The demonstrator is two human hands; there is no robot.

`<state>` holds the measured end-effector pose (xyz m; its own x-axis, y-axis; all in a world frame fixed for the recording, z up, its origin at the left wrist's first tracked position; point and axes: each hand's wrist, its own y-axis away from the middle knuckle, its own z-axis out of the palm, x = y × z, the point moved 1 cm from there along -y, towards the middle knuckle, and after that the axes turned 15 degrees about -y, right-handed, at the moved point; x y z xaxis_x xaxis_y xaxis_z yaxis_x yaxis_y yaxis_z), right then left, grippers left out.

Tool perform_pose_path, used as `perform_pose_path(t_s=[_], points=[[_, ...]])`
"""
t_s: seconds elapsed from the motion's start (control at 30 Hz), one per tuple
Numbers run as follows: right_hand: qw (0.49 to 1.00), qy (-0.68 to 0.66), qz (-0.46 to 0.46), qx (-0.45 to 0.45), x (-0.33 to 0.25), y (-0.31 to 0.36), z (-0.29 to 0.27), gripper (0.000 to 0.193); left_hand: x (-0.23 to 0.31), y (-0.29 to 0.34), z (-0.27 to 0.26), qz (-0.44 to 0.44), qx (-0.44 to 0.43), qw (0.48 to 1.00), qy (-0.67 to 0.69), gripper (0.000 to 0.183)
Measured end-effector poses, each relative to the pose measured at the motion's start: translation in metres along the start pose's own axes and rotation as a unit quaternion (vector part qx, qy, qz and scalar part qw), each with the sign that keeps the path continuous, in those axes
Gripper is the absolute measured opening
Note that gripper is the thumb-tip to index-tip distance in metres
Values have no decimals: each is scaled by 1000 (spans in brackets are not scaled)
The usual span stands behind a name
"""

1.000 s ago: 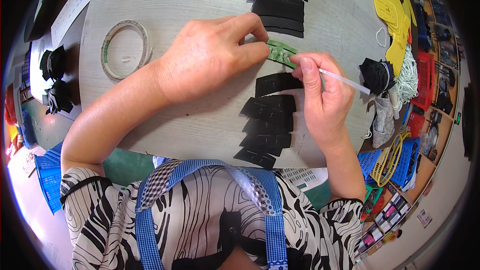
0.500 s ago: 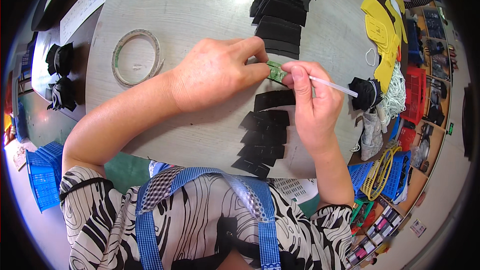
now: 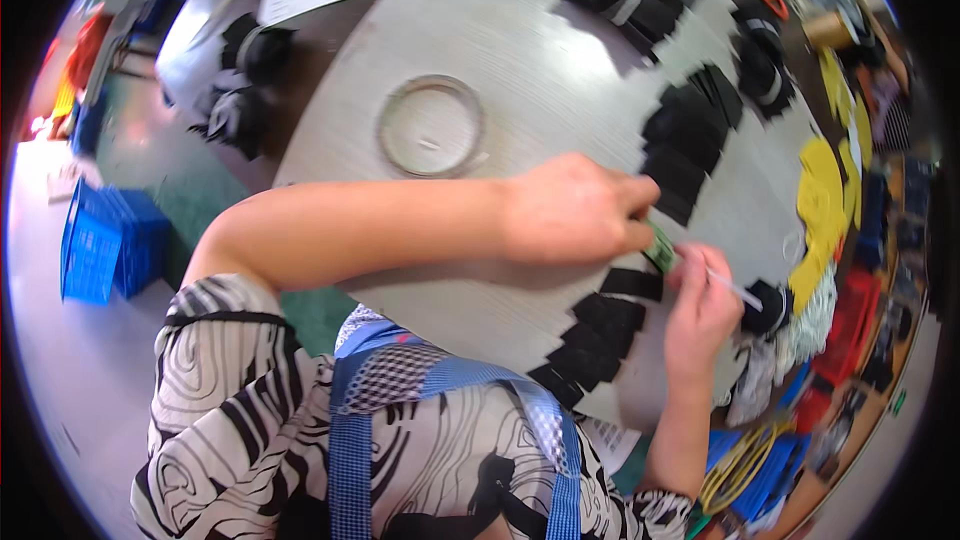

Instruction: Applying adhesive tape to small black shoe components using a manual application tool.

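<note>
Two hands: both are brought together at the right part of the round grey table (image 3: 520, 30).
Left hand (image 3: 575, 210): fingers curled, thumb and fingertips pinched on the small green piece (image 3: 659, 247); forearm is laid across the tabletop.
Right hand (image 3: 700, 310): fingers closed round a thin white stick (image 3: 735, 290), whose tip is held against the green piece.
Green piece: held just above the table between both hands, directly over the near row of black pieces (image 3: 600, 325).
Black pieces: a second row (image 3: 690, 140) is fanned out beyond the hands, more are stacked at the far edge.
Tape ring (image 3: 431, 126): lies flat on the table, well apart from the hands.
Yellow pieces (image 3: 822, 210): piled at the right edge of the table.
Blue crate (image 3: 100, 240): seen on the floor at left.
</note>
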<state>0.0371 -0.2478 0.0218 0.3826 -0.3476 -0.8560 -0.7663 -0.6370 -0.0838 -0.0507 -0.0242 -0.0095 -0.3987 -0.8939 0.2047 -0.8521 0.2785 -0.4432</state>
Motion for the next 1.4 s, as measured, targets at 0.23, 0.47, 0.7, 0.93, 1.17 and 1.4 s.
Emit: perform_pose_path(t_s=[0.23,0.47,0.7,0.93,1.17,1.4], points=[[987,61,-144,26,12,-50,4,20,0,1,7,30,-7,999,18,16],[967,170,-189,7,23,-56,11,35,15,2,-2,52,-83,989,107,16],[973,140,-183,7,27,-58,13,33,25,5,-8,68,-124,976,163,14],[973,94,-203,58,33,-55,19,22,28,10,-4,49,-108,979,166,15],[961,104,-251,42,26,-27,3,20,28,11,-9,40,-116,980,158,19],[977,-198,-14,74,26,13,-26,30,16,10,-36,-35,-96,982,157,25]])
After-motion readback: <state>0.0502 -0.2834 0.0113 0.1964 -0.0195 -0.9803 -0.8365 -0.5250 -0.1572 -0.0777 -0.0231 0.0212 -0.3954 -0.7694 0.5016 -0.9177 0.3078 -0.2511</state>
